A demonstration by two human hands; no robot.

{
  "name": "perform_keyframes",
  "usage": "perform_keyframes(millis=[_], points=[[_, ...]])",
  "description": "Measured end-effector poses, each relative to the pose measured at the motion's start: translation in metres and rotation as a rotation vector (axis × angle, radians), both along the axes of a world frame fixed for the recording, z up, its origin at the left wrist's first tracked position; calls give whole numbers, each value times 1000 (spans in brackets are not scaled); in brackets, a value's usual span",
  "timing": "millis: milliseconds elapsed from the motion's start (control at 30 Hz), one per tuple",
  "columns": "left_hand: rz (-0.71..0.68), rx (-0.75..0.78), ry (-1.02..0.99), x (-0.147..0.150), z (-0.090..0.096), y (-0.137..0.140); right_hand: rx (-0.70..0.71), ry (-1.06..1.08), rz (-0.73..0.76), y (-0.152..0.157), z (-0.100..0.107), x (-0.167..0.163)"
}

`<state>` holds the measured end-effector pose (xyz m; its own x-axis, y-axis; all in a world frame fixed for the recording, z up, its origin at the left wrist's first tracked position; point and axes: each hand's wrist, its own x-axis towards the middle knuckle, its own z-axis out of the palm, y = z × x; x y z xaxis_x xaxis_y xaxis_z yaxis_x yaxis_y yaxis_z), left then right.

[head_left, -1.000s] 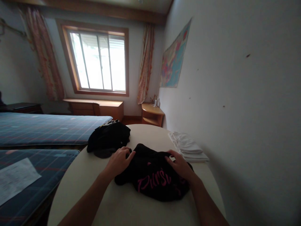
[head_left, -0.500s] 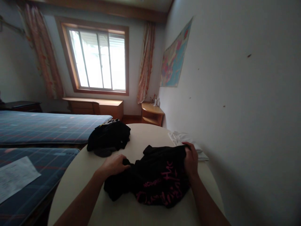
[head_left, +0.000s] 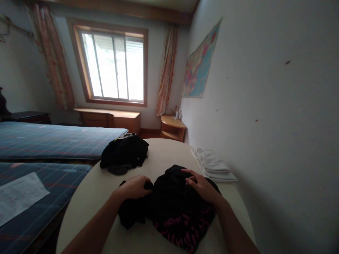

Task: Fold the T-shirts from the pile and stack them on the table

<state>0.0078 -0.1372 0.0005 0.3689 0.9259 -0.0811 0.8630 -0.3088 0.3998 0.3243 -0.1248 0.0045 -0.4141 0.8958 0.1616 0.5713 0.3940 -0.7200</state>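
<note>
A black garment with pink lettering (head_left: pixel 169 204), perhaps a T-shirt, lies bunched on the round pale table (head_left: pixel 87 218) in front of me. At its left side my left hand (head_left: pixel 135 187) pinches a fold of the black cloth between thumb and fingers. My right hand (head_left: pixel 200 185) rests over the upper right part of the garment, its fingers spread and touching the fabric. The pink print faces up near the lower edge, partly crumpled. Which parts of the garment are sleeves or hem, I cannot tell.
A heap of dark clothes (head_left: pixel 124 153) sits at the table's far left. Folded white cloth (head_left: pixel 212 164) lies along the right edge by the wall (head_left: pixel 278 158). Two plaid mattresses (head_left: pixel 60 141) stand to the left, one with a paper sheet (head_left: pixel 22 195) on it.
My right hand has let go of the garment's right edge and moved left onto its top. The right part of the cloth has dropped and crumpled. My left hand keeps its pinch.
</note>
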Motion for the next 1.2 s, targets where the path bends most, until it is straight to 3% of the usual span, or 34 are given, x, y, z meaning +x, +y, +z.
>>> perform_keyframes(millis=[133,267,433,533,600,767,933,1133,1200], points=[[-201,-18,-112,3,4,-5,48,-271,-104,-4,3,-12],[-203,-108,-159,9,8,-9,126,-464,-87,-8,0,-25],[-359,-27,-371,21,9,-12,361,-436,26,-6,-11,-35],[-402,-5,-447,29,10,-16,383,-344,134,-4,-16,-39],[-374,2,-464,32,8,-17,358,-252,96,-1,-17,-40],[-156,131,-431,29,-1,-10,292,107,-290,8,-19,-27],[-58,209,-352,25,-1,-4,330,473,-567,16,-17,-6],[124,289,-428,21,11,0,451,576,-665,19,-12,6],[151,309,-485,17,12,2,422,583,-705,21,-12,10]])
